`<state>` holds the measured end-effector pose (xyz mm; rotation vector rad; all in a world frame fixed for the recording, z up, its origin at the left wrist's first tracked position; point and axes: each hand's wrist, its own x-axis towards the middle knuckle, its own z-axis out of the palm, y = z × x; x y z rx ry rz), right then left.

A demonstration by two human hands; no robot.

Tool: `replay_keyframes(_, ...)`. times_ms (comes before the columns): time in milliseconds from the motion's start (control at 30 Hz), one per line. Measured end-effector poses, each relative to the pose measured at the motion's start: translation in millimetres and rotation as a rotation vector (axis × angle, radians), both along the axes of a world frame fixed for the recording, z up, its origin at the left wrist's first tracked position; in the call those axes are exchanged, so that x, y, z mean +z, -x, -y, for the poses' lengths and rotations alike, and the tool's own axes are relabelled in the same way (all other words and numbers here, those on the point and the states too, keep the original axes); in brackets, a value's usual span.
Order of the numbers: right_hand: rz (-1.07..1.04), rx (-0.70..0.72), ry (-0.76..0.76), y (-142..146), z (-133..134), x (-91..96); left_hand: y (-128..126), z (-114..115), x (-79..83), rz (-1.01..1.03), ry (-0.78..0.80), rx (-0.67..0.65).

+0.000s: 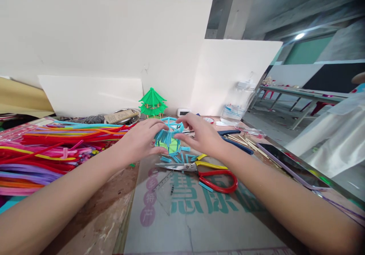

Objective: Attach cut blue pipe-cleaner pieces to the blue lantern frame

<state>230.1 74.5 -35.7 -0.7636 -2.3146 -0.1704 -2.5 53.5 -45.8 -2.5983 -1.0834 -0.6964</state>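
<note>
A small light-blue structure (164, 137) of pipe-cleaner pieces, with a ring-shaped top and a green base (173, 145), stands at the back of the work surface. My left hand (142, 137) curves around its left side, thumb low and fingers high, spread apart. On the other side, my right hand (201, 133) is cupped, with a gap between thumb and bent fingers. Whether the fingertips touch the structure is hard to tell. Short cut blue pieces (182, 158) lie just in front. Nearer me are scissors (211, 171) with red and yellow handles.
A green tree model (153, 102) stands behind. Colourful pipe cleaners (57, 141) are heaped at left. Blue-handled pliers (236, 144), wooden sticks (253, 148), a phone (288, 163) and a plastic bottle (235, 102) are at right. White boards (114, 38) rise behind; a person's pale garment (322, 129) shows far right.
</note>
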Motion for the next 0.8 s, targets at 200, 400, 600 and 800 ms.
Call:
replay_keyframes(200,-0.149,-0.127,0.154,-18.5,-18.7,13.4,3.6,-3.4,-2.9,0.012,0.011,-0.003)
replay_keyframes(400,-0.013,-0.287,0.312,-36.1,-19.3,31.4,9.5,-5.5,1.7,0.021,0.052,0.029)
replay_keyframes(600,0.017,-0.361,0.266,-45.8,-13.6,44.8,27.2,-3.8,27.1,0.123,0.136,0.200)
replay_keyframes(800,0.013,-0.338,0.313,-43.9,-12.7,45.3,54.6,-4.8,47.9,0.279,0.053,0.452)
